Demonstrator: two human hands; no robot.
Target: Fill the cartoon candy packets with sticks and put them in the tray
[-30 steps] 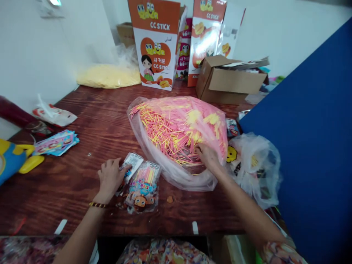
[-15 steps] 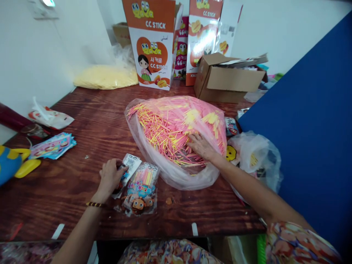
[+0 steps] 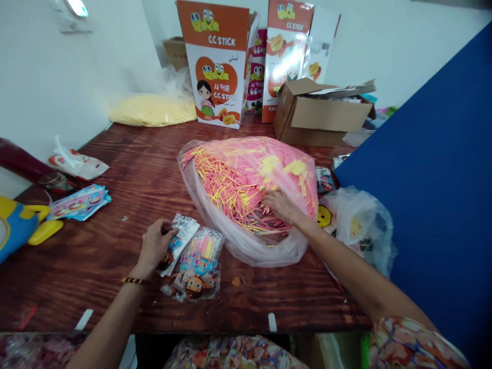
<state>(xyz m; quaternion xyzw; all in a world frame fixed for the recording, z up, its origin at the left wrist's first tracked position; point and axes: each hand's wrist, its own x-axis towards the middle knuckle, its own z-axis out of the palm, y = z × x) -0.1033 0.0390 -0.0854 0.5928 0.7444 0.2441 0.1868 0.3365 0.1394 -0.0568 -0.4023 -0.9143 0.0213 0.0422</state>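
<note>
The thin pink and yellow sticks (image 3: 221,177) lie in a heap inside a big, soft, see-through plastic bag (image 3: 249,251) on the dark brown wooden desk (image 3: 126,189). The right hand (image 3: 280,204) reaches in with its fingers a bit bent over the sticks; I cannot tell if it has hold of any. The left hand (image 3: 157,246) has its thumb and fingers curled close together at a small white printed plastic packet (image 3: 183,237); I cannot tell if it pinches it. Beside that lies a clear printed packet with sticks inside (image 3: 202,261). The sticks look light and may snap, so hold a few gently around their middles. The packets look floppy and slippery, so pinch an edge.
</note>
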